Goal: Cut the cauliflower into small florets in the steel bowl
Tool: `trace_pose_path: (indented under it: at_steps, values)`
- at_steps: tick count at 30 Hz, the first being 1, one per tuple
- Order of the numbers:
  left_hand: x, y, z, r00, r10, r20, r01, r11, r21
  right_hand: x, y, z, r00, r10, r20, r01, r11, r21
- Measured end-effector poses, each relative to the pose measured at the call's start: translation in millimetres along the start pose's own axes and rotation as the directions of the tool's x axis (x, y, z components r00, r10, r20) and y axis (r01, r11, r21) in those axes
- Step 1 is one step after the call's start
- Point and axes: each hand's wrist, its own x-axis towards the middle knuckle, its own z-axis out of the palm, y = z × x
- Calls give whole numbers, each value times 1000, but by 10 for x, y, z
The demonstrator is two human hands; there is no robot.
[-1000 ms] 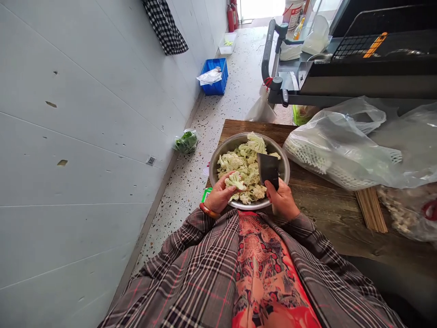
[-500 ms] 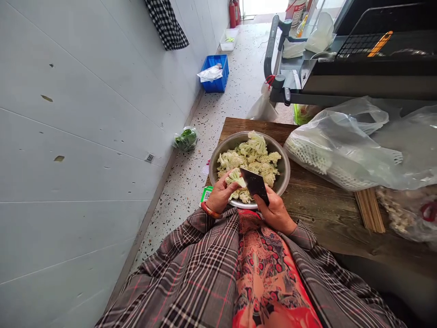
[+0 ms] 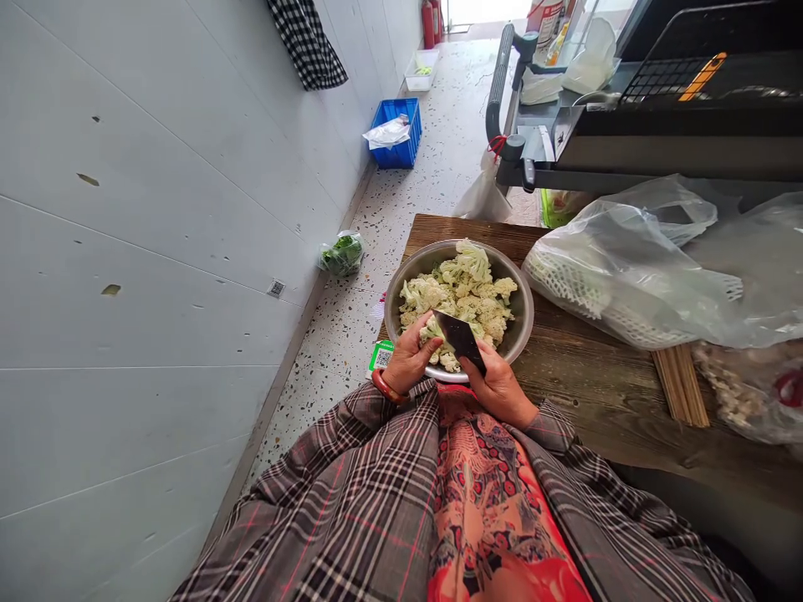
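Closed around a cauliflower floret [image 3: 432, 329], my left hand [image 3: 406, 361] is over the near rim of a metal bowl [image 3: 525, 322]. My right hand [image 3: 500, 386] grips a knife [image 3: 461, 341] with a broad dark blade, which lies across the floret and hides part of it. The knife's handle is covered by my fingers. Several cut cauliflower pieces [image 3: 470, 276] fill the bowl beneath both hands.
The bowl stands on a wooden table [image 3: 565, 393]. To its right lie plastic bags [image 3: 627, 259] with netted produce and a bundle of wooden sticks [image 3: 681, 386]. A green QR card [image 3: 381, 357] is at the left. Bagged greens [image 3: 342, 254] and a blue crate [image 3: 396, 138] are on the floor.
My right hand and the knife have shifted a little to the left, so the blade now covers more of the floret. My left hand has stayed nearly in place.
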Motion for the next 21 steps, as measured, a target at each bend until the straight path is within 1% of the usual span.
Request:
trace_pose_path:
  at_steps: [3, 5, 10, 16, 19, 21]
  values:
    - [-40, -8, 56, 1000, 10, -13, -10, 999, 48, 4, -9, 3, 1000, -16, -21, 16, 999, -36]
    - [-54, -16, 82, 1000, -6, -12, 6, 999, 46, 3, -10, 5, 1000, -22, -20, 21, 999, -49]
    - [-53, -33, 108, 998, -55, 40, 57, 997, -53, 14, -1, 20, 1000, -5, -13, 3, 995, -102]
    - [-21, -76, 104, 988, -130, 86, 137, 987, -80, 20, 63, 60, 999, -6, -35, 3, 997, -82]
    - [14, -120, 119, 983, -162, 91, 174, 975, -139, 2, 108, 77, 996, 53, -78, -56, 998, -43]
    - [32, -152, 142, 977, -181, 108, 204, 945, -255, -6, 126, 82, 984, 126, -123, -126, 992, 7]
